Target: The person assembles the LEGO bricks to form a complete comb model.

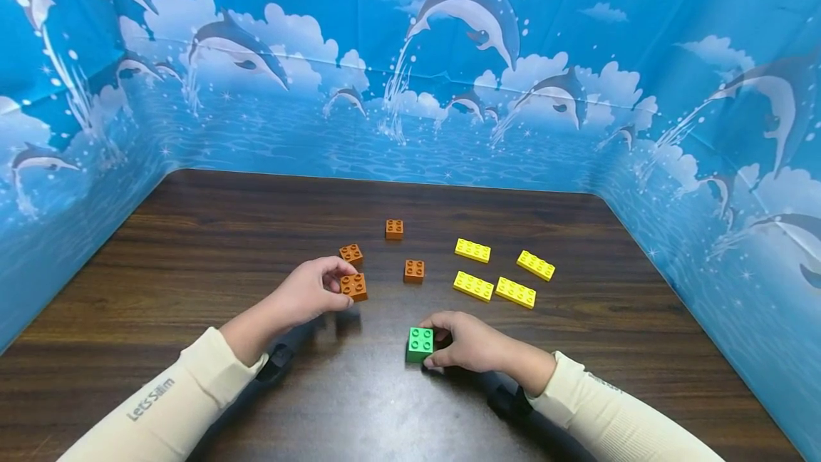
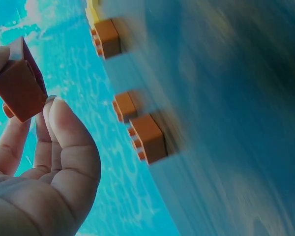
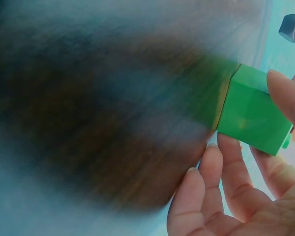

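My left hand (image 1: 306, 294) pinches an orange two-by-two toy brick (image 1: 354, 289) between thumb and fingers. In the left wrist view this held brick (image 2: 22, 91) is raised off the table, its hollow underside partly showing. A green two-by-two brick (image 1: 420, 345) is gripped by my right hand (image 1: 473, 343), thumb on the near side and fingers on the far side. The right wrist view shows the green brick (image 3: 255, 110) with its base at the tabletop, studs facing up. Just beyond my left hand sits another orange brick (image 1: 350, 255).
Two more orange bricks (image 1: 394, 229) (image 1: 414, 271) stand near the middle of the dark wooden table (image 1: 256, 212). Several flat yellow two-by-four bricks (image 1: 473, 286) lie to their right. A blue dolphin-print curtain (image 1: 410, 127) borders the table's back and sides.
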Motion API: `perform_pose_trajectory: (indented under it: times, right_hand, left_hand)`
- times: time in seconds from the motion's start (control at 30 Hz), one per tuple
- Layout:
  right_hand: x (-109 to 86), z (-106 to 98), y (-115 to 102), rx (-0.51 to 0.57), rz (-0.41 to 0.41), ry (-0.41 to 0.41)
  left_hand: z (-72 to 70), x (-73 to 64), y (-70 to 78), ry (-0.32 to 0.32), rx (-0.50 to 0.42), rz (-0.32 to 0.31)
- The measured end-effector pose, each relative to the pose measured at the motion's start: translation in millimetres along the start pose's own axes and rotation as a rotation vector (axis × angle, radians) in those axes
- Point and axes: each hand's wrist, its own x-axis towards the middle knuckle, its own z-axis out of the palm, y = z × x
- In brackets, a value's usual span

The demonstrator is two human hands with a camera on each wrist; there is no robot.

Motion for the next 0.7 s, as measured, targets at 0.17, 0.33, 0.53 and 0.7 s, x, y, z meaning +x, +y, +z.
perform_pose_trajectory:
  times: [0.17,0.33,0.53,0.7]
  right_hand:
    - [0.5,0.3,-0.3,0.002,0.002,-0.004]
    - [0.7,-0.2,-0.4,-0.002,0.004,-0.005]
    - [1.6,-0.2,0.4,-0.023,0.006,-0.002]
    - [1.0,0.0,1.1,-0.039,-0.002,0.005]
  left_hand:
    - [8.5,-2.4,7.0,-0.022,0.002,0.005]
    - [17.2,-3.1,13.3,-0.031,0.032,0.049]
    - [25.7,-2.9,19.8,-0.043,0.04,0.061]
    - [32.0,-2.1,23.0,-0.059,0.058,0.077]
